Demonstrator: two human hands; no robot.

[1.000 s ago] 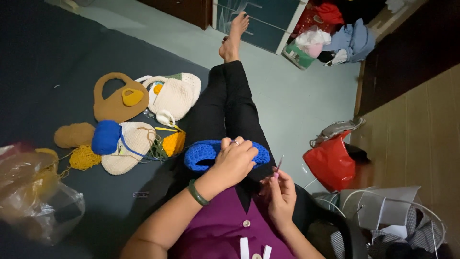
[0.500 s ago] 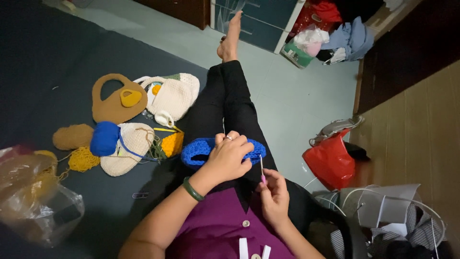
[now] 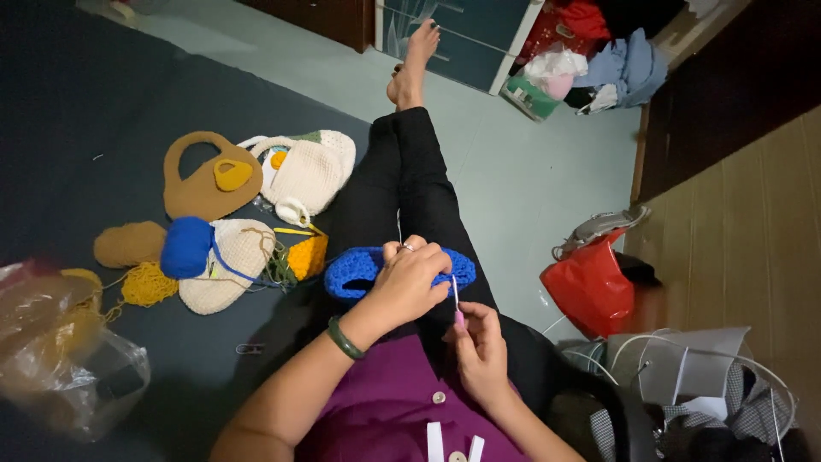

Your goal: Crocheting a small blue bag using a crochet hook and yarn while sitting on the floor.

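Note:
I sit on the floor with one leg in black trousers stretched out. My left hand (image 3: 409,282) grips a blue crocheted piece (image 3: 355,270) that lies across my thigh. My right hand (image 3: 479,351) holds a thin crochet hook (image 3: 456,299) with a pink grip, its tip up against the blue piece just right of my left hand. A green bangle (image 3: 345,339) sits on my left wrist. A strand of blue yarn runs left from the piece toward a blue yarn ball (image 3: 186,246).
On the dark mat to the left lie a brown crocheted bag (image 3: 205,178), cream crocheted bags (image 3: 312,171), yellow yarn (image 3: 147,284) and a clear plastic bag (image 3: 60,351). A red bag (image 3: 594,287) stands at the right, with clothes piled by a cabinet beyond.
My right hand has moved left and brought the hook up to the blue piece. The left hand has shifted slightly on the piece.

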